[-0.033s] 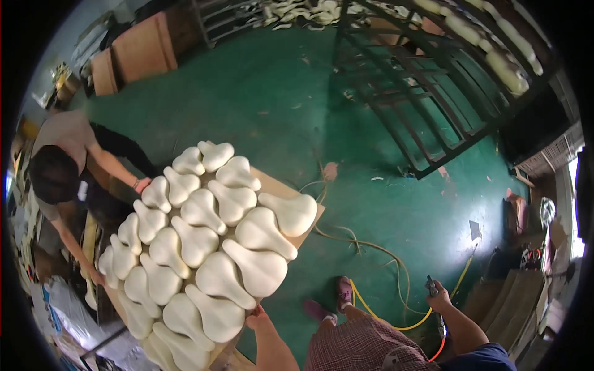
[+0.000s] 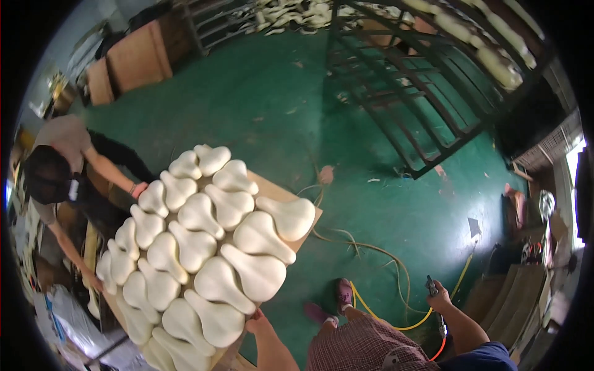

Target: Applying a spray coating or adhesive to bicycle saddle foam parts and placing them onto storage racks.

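Board [image 2: 306,213] fully loaded with cream saddle-shaped pads [image 2: 257,272] | your left hand [image 2: 257,323] grips its near edge | right hand [image 2: 438,298] closed round air tool [image 2: 431,285] | carrying appears underway, set-down pending

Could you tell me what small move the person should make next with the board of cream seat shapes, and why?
Probably steady the wooden board before anything else. The left hand grips only its near edge, the right hand is off holding a tool, and the cream seat shapes lie loose, some overhanging the edge. A co-worker's hand is at the far side.
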`<state>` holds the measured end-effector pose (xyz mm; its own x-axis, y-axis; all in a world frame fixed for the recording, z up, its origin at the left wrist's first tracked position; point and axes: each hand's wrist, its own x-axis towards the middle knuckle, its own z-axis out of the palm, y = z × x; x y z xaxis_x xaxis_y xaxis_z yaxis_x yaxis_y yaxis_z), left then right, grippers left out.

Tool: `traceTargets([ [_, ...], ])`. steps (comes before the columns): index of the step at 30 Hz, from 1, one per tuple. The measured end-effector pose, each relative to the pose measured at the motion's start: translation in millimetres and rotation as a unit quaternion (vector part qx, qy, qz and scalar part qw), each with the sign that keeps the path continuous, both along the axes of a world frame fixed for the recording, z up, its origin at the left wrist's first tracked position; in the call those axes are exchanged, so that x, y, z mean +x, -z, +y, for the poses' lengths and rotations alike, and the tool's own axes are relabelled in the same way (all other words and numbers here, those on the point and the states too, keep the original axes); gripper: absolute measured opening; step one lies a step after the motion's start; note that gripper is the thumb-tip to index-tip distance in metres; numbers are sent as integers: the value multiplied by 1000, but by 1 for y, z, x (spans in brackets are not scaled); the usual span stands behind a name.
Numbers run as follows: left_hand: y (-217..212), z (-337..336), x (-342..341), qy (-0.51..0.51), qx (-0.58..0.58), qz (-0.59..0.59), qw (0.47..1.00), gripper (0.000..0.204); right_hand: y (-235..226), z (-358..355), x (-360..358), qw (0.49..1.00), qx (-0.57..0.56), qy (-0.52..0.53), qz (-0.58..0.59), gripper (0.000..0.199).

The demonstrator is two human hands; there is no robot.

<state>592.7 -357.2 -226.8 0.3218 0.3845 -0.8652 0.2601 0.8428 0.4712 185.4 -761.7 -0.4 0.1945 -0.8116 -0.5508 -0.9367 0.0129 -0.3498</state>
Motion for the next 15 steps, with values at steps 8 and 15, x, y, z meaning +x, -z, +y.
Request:
traceTargets([
  [8, -102, -82, 23, 88, 42, -38, 995, 22, -38, -10, -58, 992, -34, 123, 20, 51],
  [15, -190, -212, 24, 116, 24, -118, 986, 24, 7, -29, -168, 952, -18, 304, -26, 36],
])
